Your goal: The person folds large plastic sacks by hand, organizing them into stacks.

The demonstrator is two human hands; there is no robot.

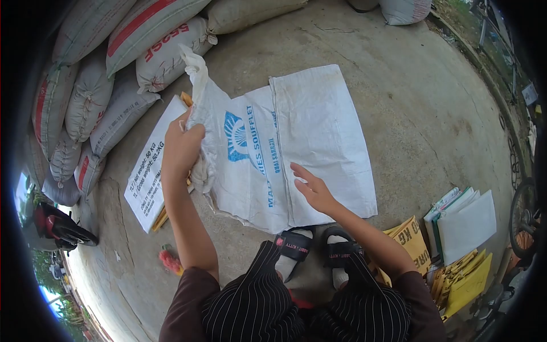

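Observation:
A white woven sack (319, 131) with blue print lies on the concrete in front of my feet, with a fold across its middle. My left hand (185, 145) is closed on the bunched left edge of this sack. My right hand (310, 188) hovers over or rests at the sack's lower part, right of the print, with its fingers apart and nothing held. Partly under my left hand lies a flat white printed sack (142, 188) on top of yellow-brown ones.
Full sacks (128, 114) are piled at the upper left. Folded yellow sacks (464, 285) and white sacks (467, 228) lie at the lower right. A motorbike (60, 228) stands at the left, a bicycle wheel (524, 216) at the right. A red object (170, 260) lies near my left arm.

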